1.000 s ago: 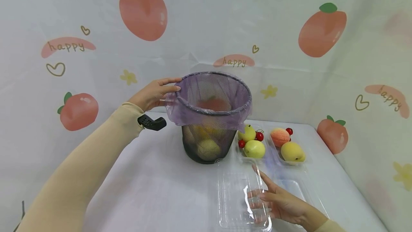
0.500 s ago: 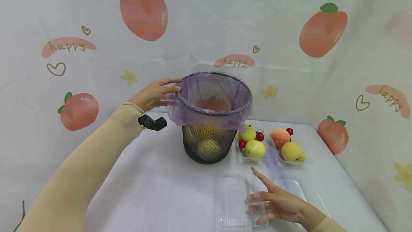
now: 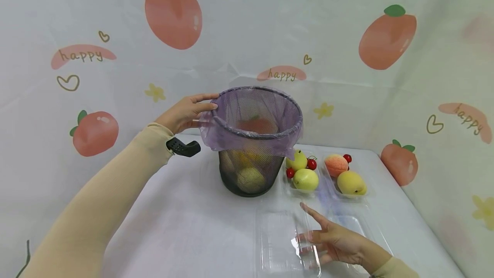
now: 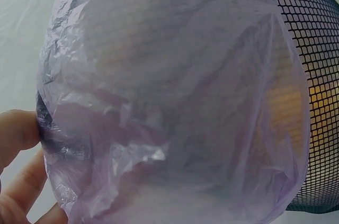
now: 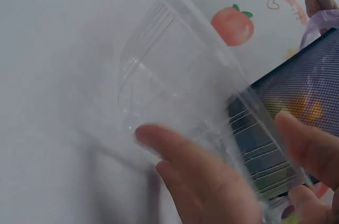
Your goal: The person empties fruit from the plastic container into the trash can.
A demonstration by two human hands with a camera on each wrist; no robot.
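A black mesh bin (image 3: 227, 166) stands on the table, lined with a thin purple plastic bag (image 3: 251, 143) folded over its rim. Yellowish rounded shapes show through the mesh. My left hand (image 3: 185, 113) rests its fairly straight fingertips against the bin's left rim; in the left wrist view those fingers (image 4: 18, 131) touch the bagged edge. At the front right, my right hand (image 3: 339, 243) holds a clear plastic container (image 3: 278, 243) by its right side. In the right wrist view, fingers (image 5: 201, 168) lie on both sides of the tilted container; motion blurs them.
Right of the bin, one clear tray (image 3: 301, 191) bears green fruits (image 3: 305, 179) and small red ones (image 3: 311, 164). Another beside it bears a peach (image 3: 336, 165) and a yellow fruit (image 3: 351, 182). More clear plastic (image 3: 351, 224) lies behind my right hand. A printed curtain (image 3: 231, 20) backs the table.
The clear container has dropped lower from its raised tilt, and its glare has shifted. My right hand has barely moved. My left hand and the bin have stayed put.
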